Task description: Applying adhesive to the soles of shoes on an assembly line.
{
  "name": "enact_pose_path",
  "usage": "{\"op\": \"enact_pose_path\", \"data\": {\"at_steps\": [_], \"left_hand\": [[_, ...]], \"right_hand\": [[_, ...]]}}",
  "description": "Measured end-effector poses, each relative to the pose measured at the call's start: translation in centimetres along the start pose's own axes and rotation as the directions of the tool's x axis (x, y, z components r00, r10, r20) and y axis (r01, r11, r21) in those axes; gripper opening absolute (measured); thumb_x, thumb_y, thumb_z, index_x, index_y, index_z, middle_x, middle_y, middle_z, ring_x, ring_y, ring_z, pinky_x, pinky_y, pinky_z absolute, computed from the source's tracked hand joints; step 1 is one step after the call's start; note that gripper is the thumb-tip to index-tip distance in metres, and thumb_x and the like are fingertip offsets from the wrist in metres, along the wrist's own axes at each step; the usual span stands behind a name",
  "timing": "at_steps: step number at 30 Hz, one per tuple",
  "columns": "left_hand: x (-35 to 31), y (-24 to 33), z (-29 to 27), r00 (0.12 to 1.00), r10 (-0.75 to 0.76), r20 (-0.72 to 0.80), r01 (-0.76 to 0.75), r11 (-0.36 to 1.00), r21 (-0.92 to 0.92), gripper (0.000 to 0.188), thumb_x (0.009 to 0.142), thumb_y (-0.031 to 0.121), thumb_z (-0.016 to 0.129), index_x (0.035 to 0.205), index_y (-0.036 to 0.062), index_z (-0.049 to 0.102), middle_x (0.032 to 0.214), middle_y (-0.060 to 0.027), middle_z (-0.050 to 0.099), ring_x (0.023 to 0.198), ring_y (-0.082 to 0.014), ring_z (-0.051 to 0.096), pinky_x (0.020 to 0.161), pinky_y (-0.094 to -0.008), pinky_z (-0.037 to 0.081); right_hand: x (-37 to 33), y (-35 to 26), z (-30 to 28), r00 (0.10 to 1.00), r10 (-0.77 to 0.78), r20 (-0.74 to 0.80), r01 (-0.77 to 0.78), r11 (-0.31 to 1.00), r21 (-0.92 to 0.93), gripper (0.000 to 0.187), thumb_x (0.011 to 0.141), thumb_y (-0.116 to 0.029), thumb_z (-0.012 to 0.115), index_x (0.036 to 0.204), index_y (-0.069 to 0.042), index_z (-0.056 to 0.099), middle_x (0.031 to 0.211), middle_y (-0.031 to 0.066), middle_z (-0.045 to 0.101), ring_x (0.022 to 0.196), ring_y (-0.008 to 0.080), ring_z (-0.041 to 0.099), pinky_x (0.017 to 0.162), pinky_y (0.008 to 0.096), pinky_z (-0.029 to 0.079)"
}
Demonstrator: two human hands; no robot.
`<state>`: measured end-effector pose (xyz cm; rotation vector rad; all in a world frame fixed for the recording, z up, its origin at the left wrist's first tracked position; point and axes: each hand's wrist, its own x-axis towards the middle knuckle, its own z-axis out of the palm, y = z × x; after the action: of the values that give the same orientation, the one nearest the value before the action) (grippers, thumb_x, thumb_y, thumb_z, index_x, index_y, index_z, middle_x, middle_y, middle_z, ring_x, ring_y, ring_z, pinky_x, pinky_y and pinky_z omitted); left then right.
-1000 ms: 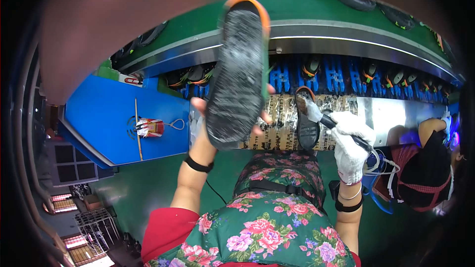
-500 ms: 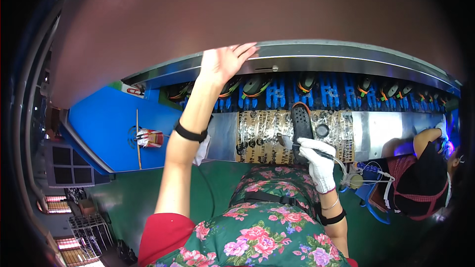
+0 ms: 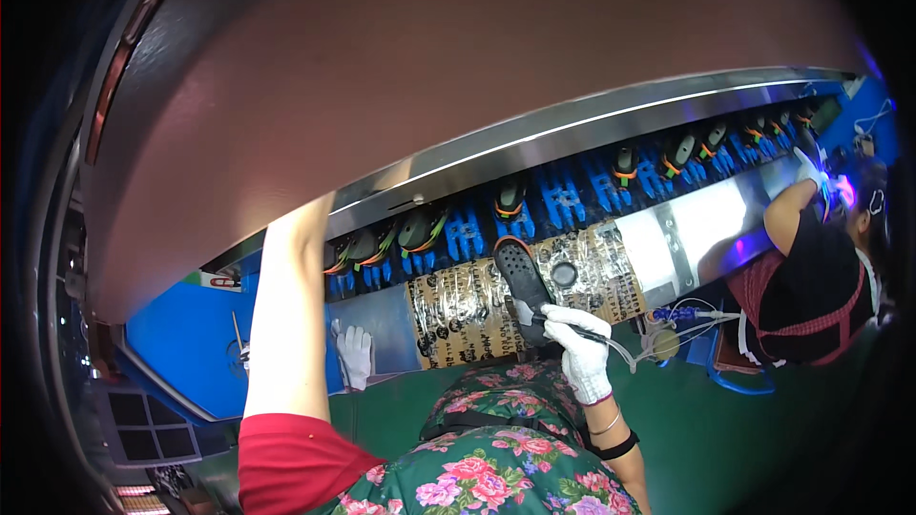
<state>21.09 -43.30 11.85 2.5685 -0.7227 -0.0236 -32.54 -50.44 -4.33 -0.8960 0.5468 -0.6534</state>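
My right hand [image 3: 580, 355], in a white glove, is closed around a slim dark pen-like tool [image 3: 577, 327] with a pale hose trailing from it. Just beyond lies a black clog [image 3: 516, 267] with a perforated upper and an orange edge at the toe; the hand is by its near end. A small pale patch shows on the clog near the tool, too unclear to name. My bare left arm [image 3: 289, 324] reaches up and forward. Its hand is hidden behind the large brown panel [image 3: 458, 48].
The clog lies on a metal ledge covered with taped brown cardboard [image 3: 458, 310]. A round black disc [image 3: 564, 275] is beside it, a loose white glove [image 3: 355, 355] farther left. Blue holders [image 3: 563, 200] carrying clogs line up under the metal rim. Another person [image 3: 811, 277] works at right.
My left hand, open and in sight before, has gone behind the brown panel. The whole view has tilted and shifted. My right hand still holds the tool by the clog.
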Motion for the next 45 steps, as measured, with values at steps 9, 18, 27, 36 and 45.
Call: {"op": "enact_pose_path", "data": {"at_steps": [9, 18, 27, 36, 45], "left_hand": [[-16.1, 2.4, -1.8, 0.968, 0.214, 0.134, -0.032, 0.629, -0.777, 0.022, 0.103, 0.022, 0.064, 0.11, 0.0009, 0.061, 0.153, -0.0143, 0.041, 0.131, -0.0295, 0.056, 0.107, -0.0461, 0.052], [-31.9, 3.8, 4.8, 0.994, -0.06, -0.091, -0.061, 0.378, -0.924, 0.103, 0.081, -0.006, 0.077, 0.164, 0.0094, 0.016, 0.152, -0.0162, 0.039, 0.125, -0.0265, 0.059, 0.098, -0.038, 0.053], [-33.3, 3.7, 11.6, 0.774, 0.2, 0.6, 0.632, -0.303, -0.713, 0.034, 0.085, 0.014, 0.063, 0.112, -0.0063, 0.068, 0.1, -0.0171, 0.075, 0.089, -0.0269, 0.075, 0.091, -0.04, 0.059], [-36.8, 6.8, 12.2, 0.763, 0.514, 0.391, 0.645, -0.629, -0.434, 0.095, 0.093, 0.083, 0.038, 0.15, 0.0085, 0.048, 0.143, -0.0127, 0.06, 0.129, -0.0298, 0.06, 0.109, -0.0466, 0.049], [-39.1, 8.1, 13.8, 0.814, 0.47, 0.342, 0.576, -0.571, -0.586, 0.107, 0.089, 0.09, 0.016, 0.154, 0.0092, 0.042, 0.145, -0.0099, 0.057, 0.131, -0.0257, 0.058, 0.11, -0.043, 0.049]], "right_hand": [[0.6, -1.0, 0.5, 0.997, 0.069, -0.02, -0.065, 0.986, 0.151, 0.022, 0.083, 0.009, 0.071, 0.105, 0.008, 0.074, 0.108, 0.0224, 0.076, 0.079, 0.0209, 0.071, 0.074, 0.0308, 0.058], [1.0, -5.9, 2.7, 0.997, 0.01, 0.073, -0.034, 0.94, 0.34, 0.021, 0.083, 0.011, 0.068, 0.103, 0.006, 0.073, 0.112, 0.0255, 0.073, 0.086, 0.0257, 0.073, 0.077, 0.0332, 0.061], [0.6, -10.2, 10.2, 0.951, -0.166, 0.262, 0.137, 0.983, 0.124, 0.02, 0.082, 0.01, 0.074, 0.101, 0.005, 0.075, 0.113, 0.0229, 0.074, 0.1, 0.0274, 0.074, 0.086, 0.0341, 0.061], [1.7, -10.4, 12.0, 0.712, -0.516, 0.476, 0.695, 0.613, -0.376, 0.018, 0.075, 0.009, 0.079, 0.09, 0.001, 0.075, 0.099, 0.0193, 0.077, 0.089, 0.026, 0.074, 0.079, 0.0346, 0.058], [2.8, -9.2, 10.6, 0.56, -0.524, 0.642, 0.819, 0.235, -0.523, 0.024, 0.08, 0.001, 0.077, 0.104, -0.003, 0.076, 0.107, 0.0156, 0.076, 0.096, 0.0289, 0.074, 0.085, 0.0373, 0.057]]}}
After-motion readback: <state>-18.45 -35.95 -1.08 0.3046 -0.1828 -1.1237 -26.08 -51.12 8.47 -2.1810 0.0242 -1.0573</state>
